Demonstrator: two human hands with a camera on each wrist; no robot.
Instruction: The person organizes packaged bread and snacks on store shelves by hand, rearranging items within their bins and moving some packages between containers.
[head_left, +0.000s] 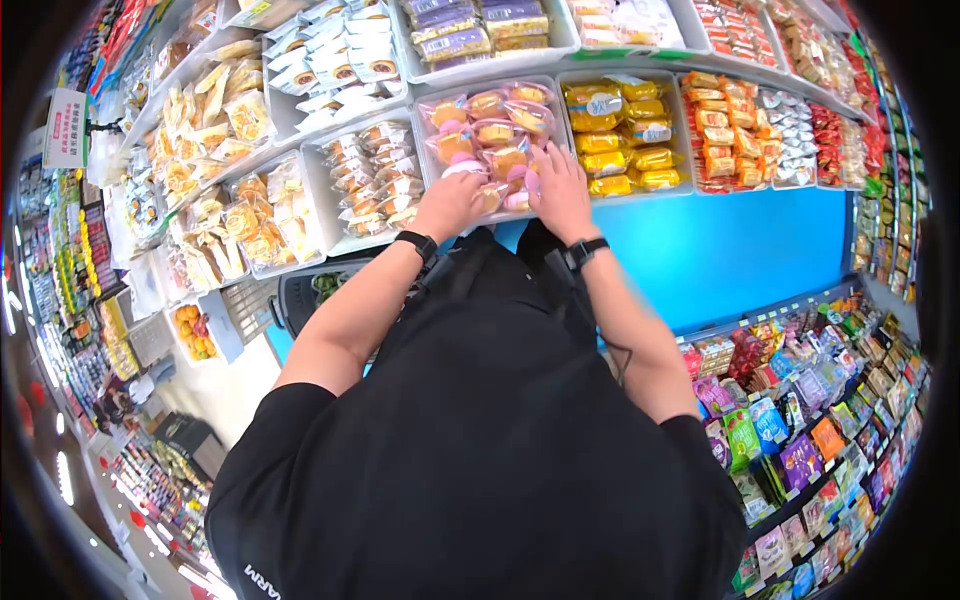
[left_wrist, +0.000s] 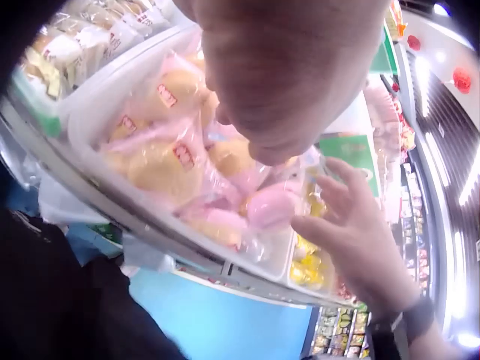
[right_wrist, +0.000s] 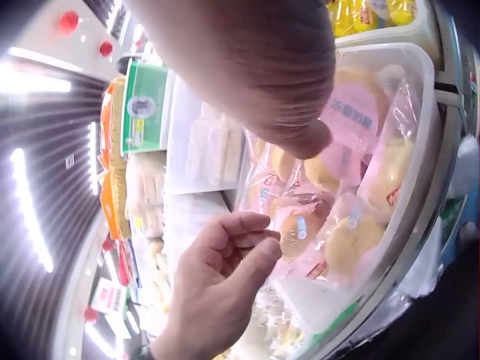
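A white bin (head_left: 424,150) on the shelf holds pink-wrapped round cakes (head_left: 495,130). Both hands are inside its front end. My left hand (head_left: 450,200) has its fingers curled; in the right wrist view the left hand (right_wrist: 251,244) pinches the edge of a pink packet (right_wrist: 300,229) between thumb and fingers. My right hand (head_left: 560,185) lies with spread, straight fingers on the packets; the left wrist view shows the right hand (left_wrist: 345,217) touching a pink packet (left_wrist: 274,206) near the bin's rim (left_wrist: 187,240). Each wrist wears a black band.
A bin of yellow packets (head_left: 620,130) stands right of the pink one, and a bin of small clear-wrapped cakes (head_left: 375,175) stands left. A blue panel (head_left: 740,245) lies below the shelf, with snack racks (head_left: 800,420) lower right. A dark basket (head_left: 320,285) sits under my left arm.
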